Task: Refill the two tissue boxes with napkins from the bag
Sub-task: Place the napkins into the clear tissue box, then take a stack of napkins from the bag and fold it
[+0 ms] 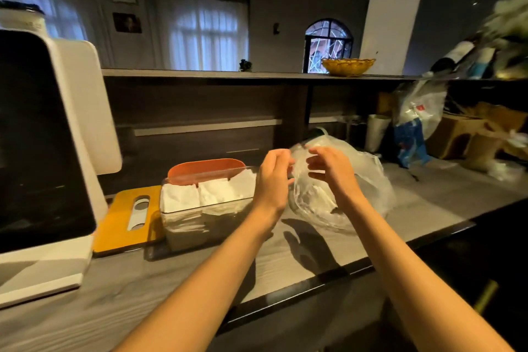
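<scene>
Two hands, left [274, 177] and right [333, 170], pinch my limp, slippery bag [357, 180] mouth; I grip its rim.

Grey wood-grain bench [300, 248] with a dark front edge. Far left of the fingers: a white appliance [48, 151] with a dark glossy front, standing on the bench. Beyond the fingers, on the raised shelf [200, 74]: an amber glass bowl [348, 66]. Well right of the fingers: a white and blue plastic bag [414, 126], a cardboard box [457, 134], blurred clutter. Rear wall: curtained windows [204, 37], an arched window [328, 44].
</scene>
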Tool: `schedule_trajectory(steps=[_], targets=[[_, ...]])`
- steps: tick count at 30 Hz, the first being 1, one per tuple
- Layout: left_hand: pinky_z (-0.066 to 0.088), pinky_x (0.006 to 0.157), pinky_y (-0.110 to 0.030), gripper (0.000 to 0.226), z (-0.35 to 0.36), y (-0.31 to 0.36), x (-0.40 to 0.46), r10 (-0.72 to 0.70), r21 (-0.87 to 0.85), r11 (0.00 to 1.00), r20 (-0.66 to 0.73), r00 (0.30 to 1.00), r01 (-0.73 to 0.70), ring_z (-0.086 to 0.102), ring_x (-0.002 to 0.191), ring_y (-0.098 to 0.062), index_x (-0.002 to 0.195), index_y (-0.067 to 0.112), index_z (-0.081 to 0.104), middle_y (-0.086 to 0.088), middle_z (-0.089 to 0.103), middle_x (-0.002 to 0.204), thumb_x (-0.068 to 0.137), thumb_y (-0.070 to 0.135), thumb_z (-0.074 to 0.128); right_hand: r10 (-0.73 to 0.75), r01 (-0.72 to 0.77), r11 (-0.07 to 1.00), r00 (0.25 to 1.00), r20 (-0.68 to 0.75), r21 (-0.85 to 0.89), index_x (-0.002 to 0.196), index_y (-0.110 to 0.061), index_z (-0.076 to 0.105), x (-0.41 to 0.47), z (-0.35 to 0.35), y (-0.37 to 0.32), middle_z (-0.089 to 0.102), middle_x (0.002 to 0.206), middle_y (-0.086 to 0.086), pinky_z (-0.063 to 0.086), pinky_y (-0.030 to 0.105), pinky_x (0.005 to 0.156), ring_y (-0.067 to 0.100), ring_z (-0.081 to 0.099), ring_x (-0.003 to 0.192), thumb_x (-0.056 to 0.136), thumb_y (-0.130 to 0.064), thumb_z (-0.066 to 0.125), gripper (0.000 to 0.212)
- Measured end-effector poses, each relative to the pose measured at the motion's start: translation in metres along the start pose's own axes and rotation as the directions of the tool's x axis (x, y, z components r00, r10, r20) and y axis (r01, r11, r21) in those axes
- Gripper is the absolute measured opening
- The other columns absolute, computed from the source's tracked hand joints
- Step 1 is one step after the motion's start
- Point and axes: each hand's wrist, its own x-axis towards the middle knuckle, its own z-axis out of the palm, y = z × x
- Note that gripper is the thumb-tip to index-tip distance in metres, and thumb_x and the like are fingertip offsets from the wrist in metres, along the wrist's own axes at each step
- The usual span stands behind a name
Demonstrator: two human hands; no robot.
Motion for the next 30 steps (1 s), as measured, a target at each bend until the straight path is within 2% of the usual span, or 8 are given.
schedule_trajectory(steps=[6, 10, 13, 16, 18, 21, 27, 30], targets=[[0.043, 0.086, -0.022, 0.033, 0.048, -0.05, 0.017, -0.028, 0.039, 0.999, 0.079, 0.996, 0.025, 0.055, 0.108, -0.006, 0.123, 0.026, 0.059, 0.009, 0.059, 0.115, 0.106, 0.041, 0.035, -0.023, 0.005, 0.944, 0.998, -0.051, -0.329, 0.128, -0.009, 0.058, 0.029, -0.055, 0.057, 0.06, 0.129, 0.008, 0.042, 0.028, 0.095, 0.017, 0.055, 0.112, 0.102, -0.023, 0.047, 0.032], [0.044, 0.086, -0.019, 0.035, 0.058, -0.072, 0.03, -0.098, 0.018, 0.995, 0.08, 0.992, 0.097, 0.054, 0.105, 0.001, 0.127, 0.024, 0.057, 0.01, 0.058, 0.114, 0.107, 0.036, 0.031, 0.078, -0.051, 0.902, 0.996, 0.047, -0.428, 0.142, -0.012, 0.045, 0.036, -0.058, 0.086, 0.048, 0.145, 0.01, 0.039, 0.035, 0.107, 0.025, 0.047, 0.129, 0.097, -0.037, 0.056, 0.052], [0.041, 0.083, -0.013, 0.038, 0.059, -0.092, 0.037, -0.172, 0.027, 0.985, 0.065, 0.983, 0.171, 0.054, 0.113, -0.003, 0.133, 0.025, 0.054, 0.006, 0.059, 0.126, 0.108, 0.038, 0.029, 0.085, 0.002, 0.841, 0.987, 0.135, -0.541, 0.141, -0.014, 0.047, 0.035, -0.055, 0.106, 0.056, 0.135, 0.006, 0.042, 0.027, 0.091, 0.02, 0.054, 0.118, 0.093, -0.039, 0.062, 0.057], [0.04, 0.099, -0.025, 0.048, 0.057, -0.104, 0.042, -0.248, -0.075, 0.964, 0.081, 0.965, 0.254, 0.05, 0.124, -0.015, 0.145, 0.017, 0.044, -0.006, 0.053, 0.14, 0.108, 0.041, 0.025, 0.009, 0.075, 0.779, 0.992, 0.13, -0.623, 0.124, -0.015, 0.065, 0.041, -0.056, 0.127, 0.07, 0.111, 0.003, 0.046, 0.028, 0.081, 0.02, 0.064, 0.101, 0.086, -0.028, 0.069, 0.04], [0.038, 0.104, -0.032, 0.051, 0.055, -0.106, 0.045, -0.255, -0.106, 0.959, 0.096, 0.962, 0.265, 0.047, 0.132, -0.022, 0.146, 0.016, 0.044, -0.009, 0.052, 0.142, 0.107, 0.043, 0.024, -0.026, 0.073, 0.824, 0.995, 0.092, -0.562, 0.108, -0.015, 0.072, 0.044, -0.057, 0.132, 0.073, 0.094, 0.002, 0.047, 0.03, 0.073, 0.018, 0.066, 0.086, 0.085, -0.024, 0.069, 0.025], [0.035, 0.105, -0.031, 0.051, 0.055, -0.109, 0.046, -0.244, -0.063, 0.965, 0.122, 0.962, 0.253, 0.047, 0.13, -0.018, 0.145, 0.018, 0.044, -0.007, 0.052, 0.143, 0.107, 0.045, 0.024, -0.096, 0.082, 0.88, 0.995, -0.007, -0.467, 0.098, -0.013, 0.073, 0.042, -0.06, 0.126, 0.069, 0.083, -0.002, 0.047, 0.028, 0.068, 0.013, 0.062, 0.077, 0.089, -0.022, 0.067, 0.014], [0.037, 0.11, -0.034, 0.051, 0.057, -0.122, 0.048, -0.19, 0.061, 0.981, 0.12, 0.975, 0.184, 0.052, 0.125, -0.011, 0.134, 0.026, 0.057, 0.005, 0.059, 0.133, 0.104, 0.055, 0.029, -0.259, 0.212, 0.956, 0.935, -0.242, -0.204, 0.11, -0.014, 0.069, 0.035, -0.074, 0.12, 0.069, 0.101, 0.002, 0.054, 0.041, 0.082, 0.019, 0.064, 0.093, 0.088, -0.041, 0.061, 0.036], [0.047, 0.104, -0.038, 0.043, 0.055, -0.122, 0.045, -0.134, 0.015, 0.991, 0.091, 0.987, 0.134, 0.06, 0.118, -0.015, 0.123, 0.029, 0.064, 0.005, 0.066, 0.122, 0.101, 0.054, 0.038, -0.067, 0.103, 0.969, 0.984, -0.163, 0.225, 0.13, -0.013, 0.059, 0.036, -0.074, 0.115, 0.065, 0.119, 0.007, 0.057, 0.042, 0.085, 0.024, 0.064, 0.106, 0.094, -0.026, 0.06, 0.038]])
